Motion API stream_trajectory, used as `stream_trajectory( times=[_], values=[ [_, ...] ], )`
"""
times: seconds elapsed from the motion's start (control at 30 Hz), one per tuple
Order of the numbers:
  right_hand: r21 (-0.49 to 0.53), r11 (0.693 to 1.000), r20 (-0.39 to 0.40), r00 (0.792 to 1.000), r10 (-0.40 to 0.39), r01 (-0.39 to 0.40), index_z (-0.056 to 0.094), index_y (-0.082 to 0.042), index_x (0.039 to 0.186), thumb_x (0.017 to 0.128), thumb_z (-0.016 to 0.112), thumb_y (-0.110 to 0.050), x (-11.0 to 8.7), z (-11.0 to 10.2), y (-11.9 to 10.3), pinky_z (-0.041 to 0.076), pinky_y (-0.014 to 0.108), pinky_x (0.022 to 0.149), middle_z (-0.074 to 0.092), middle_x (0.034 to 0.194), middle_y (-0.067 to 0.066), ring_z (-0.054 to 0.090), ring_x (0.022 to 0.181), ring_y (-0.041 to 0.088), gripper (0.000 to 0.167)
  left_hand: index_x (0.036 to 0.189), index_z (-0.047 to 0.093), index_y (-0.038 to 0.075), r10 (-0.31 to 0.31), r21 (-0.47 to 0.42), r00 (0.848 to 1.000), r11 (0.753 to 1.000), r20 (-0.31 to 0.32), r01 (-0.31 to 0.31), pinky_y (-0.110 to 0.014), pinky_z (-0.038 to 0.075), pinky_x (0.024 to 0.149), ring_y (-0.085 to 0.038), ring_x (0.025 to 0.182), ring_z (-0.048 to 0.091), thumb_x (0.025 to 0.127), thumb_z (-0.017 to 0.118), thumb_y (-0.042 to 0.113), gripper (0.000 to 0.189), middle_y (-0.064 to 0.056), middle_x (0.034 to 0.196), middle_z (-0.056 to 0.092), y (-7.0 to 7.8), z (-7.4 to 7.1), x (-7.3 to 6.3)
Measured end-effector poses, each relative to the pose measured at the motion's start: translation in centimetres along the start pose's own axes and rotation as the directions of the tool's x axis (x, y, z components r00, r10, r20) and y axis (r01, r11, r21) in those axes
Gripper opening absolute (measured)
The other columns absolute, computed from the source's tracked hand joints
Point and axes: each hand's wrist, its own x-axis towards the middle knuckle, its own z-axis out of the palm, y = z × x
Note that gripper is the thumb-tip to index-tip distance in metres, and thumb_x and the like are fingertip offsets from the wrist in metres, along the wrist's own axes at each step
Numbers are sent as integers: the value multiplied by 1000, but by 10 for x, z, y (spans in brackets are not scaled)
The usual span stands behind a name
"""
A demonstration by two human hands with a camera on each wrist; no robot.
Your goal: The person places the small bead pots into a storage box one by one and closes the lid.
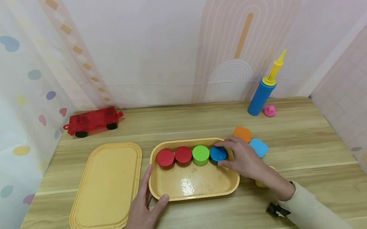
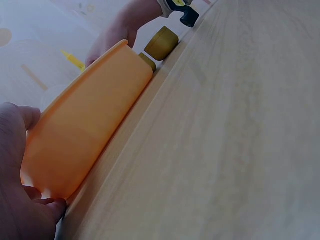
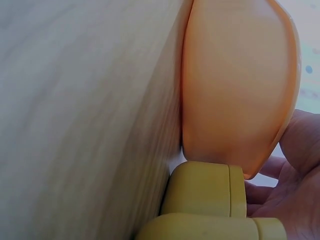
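- Tray [image 1: 209, 183] sits on the bench [image 1: 196, 220], its left end held between thumb and fingers of the left hand [image 1: 142, 212].
- Right hand [image 1: 243, 158] pinches the blue cylinder [image 1: 218, 154] inside the tray's far right corner.
- Green cylinder [image 1: 201, 155] and two red cylinders [image 1: 166, 158] stand in line left of it.

A child's play corner, possibly in a home, though the sheets [image 1: 151, 41] hide what lies behind them: pastel dots [image 1: 21, 151], hearts [image 1: 10, 43] and arches [image 1: 230, 72] cover the cloth on three sides of a wood-grain surface [image 1: 192, 219], where a red toy wagon [image 1: 93, 120], a blue-and-yellow pump [image 1: 262, 96] and a small pink toy [image 1: 270, 111] sit toward the back.
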Motion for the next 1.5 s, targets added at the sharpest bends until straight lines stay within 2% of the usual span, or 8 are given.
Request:
stream_trajectory(
  times=[0.23, 0.47, 0.63, 1.17, 1.4, 1.5],
  values=[
    [39, 999, -11, 1000, -13, 13, 77, -5, 139, 87, 97, -14, -4, -4, 2, 61, 57, 101, 72, 132, 16, 66, 121, 38, 56, 179, 19, 30, -11, -11, 1000, 1000, 4, 11, -11, 28, 121, -40, 164, 25, 108, 75, 15, 92, -17, 183, 20, 0, 0, 0],
    [68, 996, -46, 998, -46, 49, 74, -6, 143, 89, 96, -14, -9, -9, 5, 62, 56, 96, 72, 137, 16, 68, 122, 38, 59, 179, 19, 29, -12, -10, 1000, 1000, 2, 12, -11, 28, 121, -39, 164, 26, 108, 75, 15, 92, -17, 183, 20, -1, 0, 0],
    [83, 996, -69, 997, -32, 38, 73, -6, 145, 90, 96, -14, -15, -14, 7, 63, 55, 94, 71, 140, 18, 70, 116, 35, 60, 179, 19, 29, -11, -10, 1000, 1000, 2, 11, -11, 28, 121, -39, 164, 26, 108, 75, 16, 92, -18, 183, 21, -1, 0, 0],
    [122, 990, -183, 982, -45, 68, 75, -6, 141, 88, 96, -8, -33, -28, 15, 65, 54, 94, 74, 133, 13, 70, 114, 34, 57, 179, 19, 29, -16, -2, 1000, 1000, 1, 16, -10, 28, 120, -40, 164, 26, 108, 75, 16, 92, -19, 183, 21, 0, 0, 0],
    [113, 991, -230, 972, -38, 65, 73, -5, 141, 84, 97, -1, -44, -34, 24, 64, 59, 94, 75, 134, 13, 73, 114, 36, 62, 179, 20, 26, 2, 9, 1000, 1000, -2, -2, -10, 29, 119, -41, 162, 29, 107, 76, 14, 92, -21, 182, 23, 2, 0, -1],
    [118, 992, -237, 971, -25, 54, 73, -6, 142, 85, 96, -1, -49, -38, 27, 65, 55, 95, 75, 136, 12, 74, 112, 34, 62, 179, 20, 25, 5, 11, 1000, 1000, -4, -5, -10, 29, 118, -42, 162, 29, 107, 76, 13, 92, -22, 181, 23, 3, 0, -1]
  ],
)
